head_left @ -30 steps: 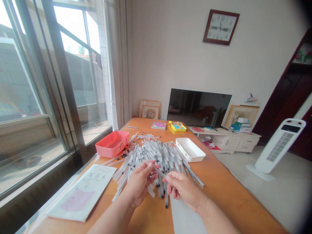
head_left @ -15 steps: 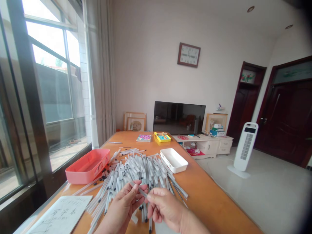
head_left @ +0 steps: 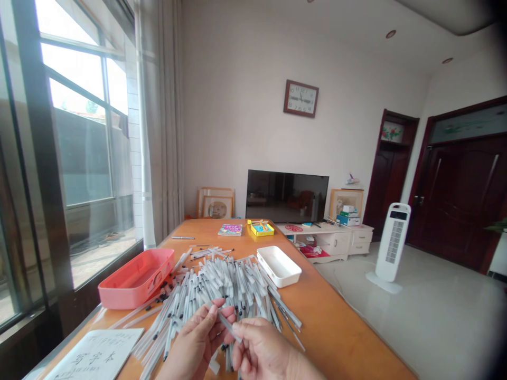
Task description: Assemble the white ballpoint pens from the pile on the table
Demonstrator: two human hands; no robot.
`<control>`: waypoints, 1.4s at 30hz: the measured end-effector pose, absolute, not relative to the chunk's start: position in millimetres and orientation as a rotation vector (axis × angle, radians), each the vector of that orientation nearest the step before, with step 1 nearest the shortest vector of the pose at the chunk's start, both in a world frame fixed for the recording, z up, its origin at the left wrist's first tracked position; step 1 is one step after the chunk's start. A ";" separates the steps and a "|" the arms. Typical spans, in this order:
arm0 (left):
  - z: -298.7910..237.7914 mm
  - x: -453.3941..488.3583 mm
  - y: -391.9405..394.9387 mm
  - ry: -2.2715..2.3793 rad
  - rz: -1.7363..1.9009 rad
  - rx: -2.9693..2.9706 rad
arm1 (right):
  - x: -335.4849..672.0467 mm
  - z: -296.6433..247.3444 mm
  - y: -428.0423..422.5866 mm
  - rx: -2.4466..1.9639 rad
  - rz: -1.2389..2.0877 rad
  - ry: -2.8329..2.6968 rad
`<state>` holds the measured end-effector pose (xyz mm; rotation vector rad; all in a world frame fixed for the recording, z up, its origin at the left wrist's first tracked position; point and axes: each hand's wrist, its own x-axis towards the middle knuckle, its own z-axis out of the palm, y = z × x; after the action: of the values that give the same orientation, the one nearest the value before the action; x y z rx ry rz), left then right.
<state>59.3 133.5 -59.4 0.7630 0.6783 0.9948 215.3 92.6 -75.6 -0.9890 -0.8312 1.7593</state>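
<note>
left hand (head_left: 194,343): sitting at the bottom edge of frame, fingers pinching the upper end of one pen (head_left: 227,323)
right hand (head_left: 263,354): sitting just beside the left, fingers curling round the lower end of the same pen
pen: pale barrel, running tilted between both hands, hovering over the near edge of the pen pile (head_left: 222,279)
pen pile: lying spread across the middle of the table (head_left: 340,338), pale barrels with dark tips criss-crossing
pink tray (head_left: 137,278): sitting left of the pile, a few pens lying against it
white tray (head_left: 279,265): sitting just beside the pile's far right side
notebook (head_left: 93,361): lying at the near-left table corner, partly cut off by frame
background: clock (head_left: 300,98) hanging on the wall, TV (head_left: 287,196) and fan (head_left: 390,245) standing beyond the table
</note>
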 end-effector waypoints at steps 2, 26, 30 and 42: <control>-60.3 60.2 133.4 0.689 1.009 0.761 | 215.2 -76.2 92.0 -0.972 1.768 -0.832; -57.5 56.8 129.9 0.650 1.065 0.755 | 203.0 -71.7 74.1 -0.902 1.646 -0.939; -57.1 56.0 129.5 0.657 1.073 0.742 | 200.1 -68.7 72.1 -0.981 1.589 -0.996; -55.3 56.3 127.9 0.711 1.103 0.738 | 197.4 -67.2 71.1 -1.154 1.442 -1.174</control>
<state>56.3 127.9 -55.3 0.7384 0.7109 1.1027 197.4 71.1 -67.2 -1.1542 -1.1735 1.4417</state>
